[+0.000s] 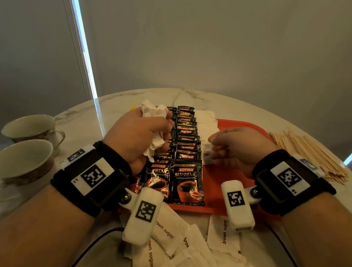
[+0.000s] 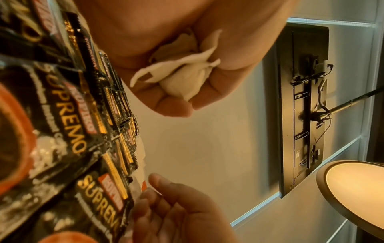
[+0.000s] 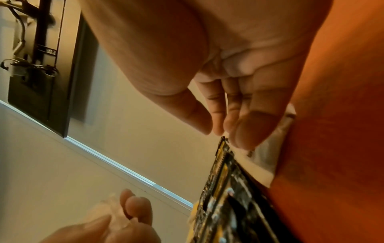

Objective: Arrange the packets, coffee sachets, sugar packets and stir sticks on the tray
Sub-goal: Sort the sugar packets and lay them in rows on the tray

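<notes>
Loose sugar packets (image 1: 223,234) on counter (image 1: 289,249) | left hand (image 1: 136,136) clutches crumpled bunch (image 1: 154,112) | right hand (image 1: 240,150) loosely curled, empty, lining white row (image 1: 205,123) beside coffee sachets (image 1: 187,147) on tray (image 1: 226,180) | next: feed another packet.

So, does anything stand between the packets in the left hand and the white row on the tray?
Yes: the right hand sits at the near end of the white row, likely the next spot. The coffee sachets lie flat below the path.
</notes>
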### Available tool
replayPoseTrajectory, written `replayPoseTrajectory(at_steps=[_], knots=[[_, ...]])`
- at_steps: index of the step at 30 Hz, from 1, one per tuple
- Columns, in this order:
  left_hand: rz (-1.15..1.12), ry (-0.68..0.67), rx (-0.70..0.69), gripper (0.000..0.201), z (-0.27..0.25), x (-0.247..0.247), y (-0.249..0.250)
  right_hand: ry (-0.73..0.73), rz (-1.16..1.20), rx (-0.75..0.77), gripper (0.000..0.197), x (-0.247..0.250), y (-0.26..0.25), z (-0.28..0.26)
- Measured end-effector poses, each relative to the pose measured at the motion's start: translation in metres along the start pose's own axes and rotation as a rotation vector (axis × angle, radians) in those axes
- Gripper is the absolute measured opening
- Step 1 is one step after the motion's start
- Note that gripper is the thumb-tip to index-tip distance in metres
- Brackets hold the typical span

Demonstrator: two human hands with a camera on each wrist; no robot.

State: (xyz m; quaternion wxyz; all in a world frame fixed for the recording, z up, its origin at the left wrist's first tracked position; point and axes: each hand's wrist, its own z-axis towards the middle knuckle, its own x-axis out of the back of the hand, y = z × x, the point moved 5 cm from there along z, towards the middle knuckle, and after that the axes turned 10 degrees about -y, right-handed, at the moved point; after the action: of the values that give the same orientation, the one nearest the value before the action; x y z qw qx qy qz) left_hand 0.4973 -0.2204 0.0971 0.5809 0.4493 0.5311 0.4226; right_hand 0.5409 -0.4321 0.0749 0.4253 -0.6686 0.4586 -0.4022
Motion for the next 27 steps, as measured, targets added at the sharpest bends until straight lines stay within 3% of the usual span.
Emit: replayPoseTrajectory(at_steps=[5,8,12,15,18,23,27], knots=[[-0.043,-0.087,0.085,0.033,-0.005,-0.01,-0.002,-0.032,0.061,-0.042,0.015,-0.003,0.003,-0.002],[-0.07,-0.182,0.132,0.043,-0.009,-0.016,-0.003,-0.049,0.137,0.132,0.012,-0.008,-0.011,-0.008],[-0.016,-0.265,0.191,0.046,-0.013,-0.023,-0.007,-0.181,0.048,0.344,0.009,-0.025,-0.03,-0.021],[0.015,-0.327,0.215,0.05,-0.015,-0.026,-0.009,-0.238,-0.069,0.421,0.004,-0.037,-0.035,-0.029],[0.023,-0.368,0.23,0.065,-0.014,-0.027,-0.012,-0.226,0.004,0.431,0.006,-0.037,-0.034,-0.03],[0.039,-0.254,0.18,0.051,-0.009,-0.022,-0.011,-0.188,0.256,0.429,0.005,-0.029,-0.036,-0.027],[-0.018,-0.065,0.132,0.017,-0.004,-0.013,-0.008,-0.197,0.288,0.426,0.006,-0.029,-0.037,-0.025]])
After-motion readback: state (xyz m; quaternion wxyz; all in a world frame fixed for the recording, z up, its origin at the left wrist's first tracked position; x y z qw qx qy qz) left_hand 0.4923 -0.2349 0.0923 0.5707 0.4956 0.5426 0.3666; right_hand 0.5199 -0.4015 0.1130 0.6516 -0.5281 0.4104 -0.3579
